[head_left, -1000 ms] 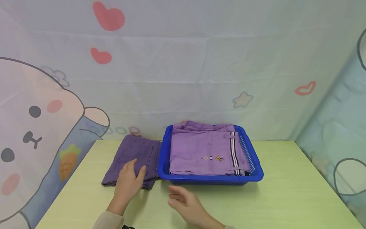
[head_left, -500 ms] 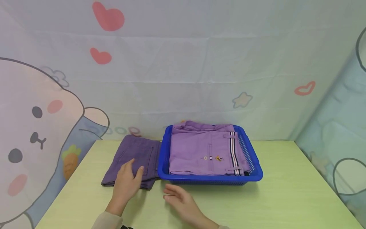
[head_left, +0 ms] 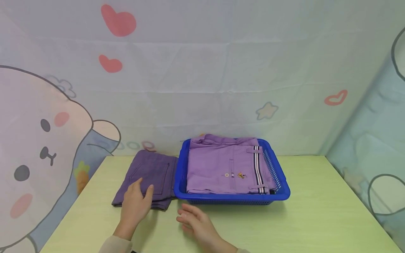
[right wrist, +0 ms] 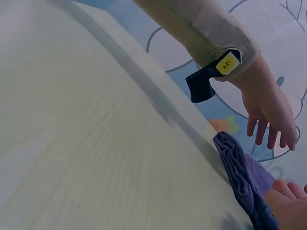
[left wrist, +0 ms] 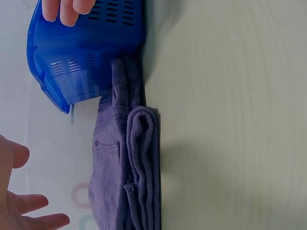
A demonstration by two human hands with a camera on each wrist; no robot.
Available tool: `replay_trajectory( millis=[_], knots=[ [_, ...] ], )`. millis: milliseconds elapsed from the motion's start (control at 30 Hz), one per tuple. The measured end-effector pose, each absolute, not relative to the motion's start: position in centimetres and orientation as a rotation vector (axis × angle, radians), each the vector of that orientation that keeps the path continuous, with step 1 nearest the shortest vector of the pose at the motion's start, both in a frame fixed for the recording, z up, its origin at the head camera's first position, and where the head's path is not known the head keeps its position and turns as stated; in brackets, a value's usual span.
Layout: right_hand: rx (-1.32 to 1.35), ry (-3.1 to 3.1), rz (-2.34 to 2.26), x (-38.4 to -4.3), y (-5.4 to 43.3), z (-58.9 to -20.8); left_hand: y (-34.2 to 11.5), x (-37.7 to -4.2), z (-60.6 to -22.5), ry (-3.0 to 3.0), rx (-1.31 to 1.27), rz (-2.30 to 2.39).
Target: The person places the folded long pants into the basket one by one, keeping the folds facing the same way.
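Note:
Folded dark purple trousers [head_left: 158, 172], with a pocket showing, lie on the table against the left side of a blue plastic basket [head_left: 232, 198]. In the basket lie folded lilac trousers [head_left: 213, 168] with a striped waistband and a small embroidered figure. My left hand [head_left: 136, 203] hovers over the near left part of the dark trousers; the right wrist view shows this left hand [right wrist: 271, 105] raised above them, fingers spread and holding nothing. In front of the basket's near left corner, my right hand [head_left: 202, 225] hangs above the table with loosely bent fingers and nothing in it.
The pale green table [head_left: 310, 211] extends to the right of the basket and along the front. Behind stands a cloth backdrop [head_left: 190, 70] printed with hearts and a cartoon animal. A dark camera mount [right wrist: 204, 84] is strapped to the left wrist.
My right hand has drifted left along the front of the basket. The left hand has shifted slightly left and toward me. Basket and trousers stay in place.

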State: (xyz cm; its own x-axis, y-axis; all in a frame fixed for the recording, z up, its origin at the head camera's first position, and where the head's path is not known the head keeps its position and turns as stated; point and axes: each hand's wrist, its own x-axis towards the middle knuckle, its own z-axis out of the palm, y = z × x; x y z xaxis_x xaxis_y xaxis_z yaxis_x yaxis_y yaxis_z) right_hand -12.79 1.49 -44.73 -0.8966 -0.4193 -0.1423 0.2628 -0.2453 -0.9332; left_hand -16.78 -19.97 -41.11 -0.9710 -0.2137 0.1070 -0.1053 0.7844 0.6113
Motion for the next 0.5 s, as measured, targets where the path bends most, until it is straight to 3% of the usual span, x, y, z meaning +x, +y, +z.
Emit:
replay_trajectory(
  millis=[500],
  knots=[
    [-0.15,1.429,-2.266,-12.4,0.5,-45.3,-21.3,-16.8,-41.6,-2.811,0.316,-0.969]
  ],
)
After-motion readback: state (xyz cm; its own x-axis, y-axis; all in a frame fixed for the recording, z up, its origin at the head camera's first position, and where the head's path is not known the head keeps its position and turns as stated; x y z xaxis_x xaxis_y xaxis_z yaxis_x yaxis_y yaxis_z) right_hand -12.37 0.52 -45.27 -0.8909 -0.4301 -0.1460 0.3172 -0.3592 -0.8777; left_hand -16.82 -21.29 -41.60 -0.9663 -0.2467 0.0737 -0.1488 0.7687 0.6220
